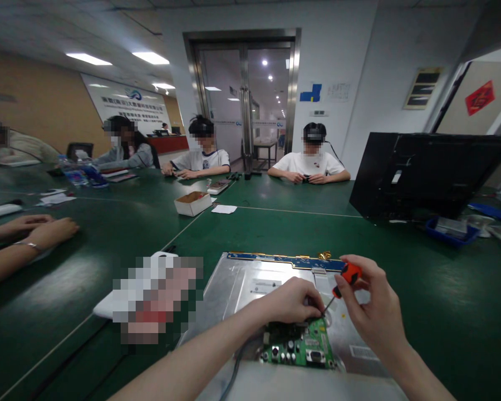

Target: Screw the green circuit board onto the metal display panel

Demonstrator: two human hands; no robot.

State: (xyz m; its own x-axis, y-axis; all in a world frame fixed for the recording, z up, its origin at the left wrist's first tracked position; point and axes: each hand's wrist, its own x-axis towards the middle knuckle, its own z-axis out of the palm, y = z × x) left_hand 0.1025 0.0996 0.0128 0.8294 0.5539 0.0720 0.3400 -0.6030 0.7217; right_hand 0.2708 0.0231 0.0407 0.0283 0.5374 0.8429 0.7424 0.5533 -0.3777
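Observation:
In my right hand [373, 301] is a screwdriver [350, 273] with a red-and-black handle, gripped between thumb and fingers. Its thin shaft slants down and left to the upper edge of a green circuit board [313, 342]. My left hand [294, 301] rests over the top of that board, its fingers curled and pinched beside the screwdriver tip. What those fingers hold, if anything, is hidden. The board lies on a silvery metal display panel [242, 284], which has a blue circuit strip [271, 260] along its far edge. A grey cable [234, 373] runs from the board's left side.
Left of the panel lie a white object [106, 305] and a blurred-out pinkish one. A small open box [192, 204] stands farther back. A black monitor [426, 172] and a blue tray [451, 231] are at right. Another person's hands [50, 231] rest at left; several people sit around the green table.

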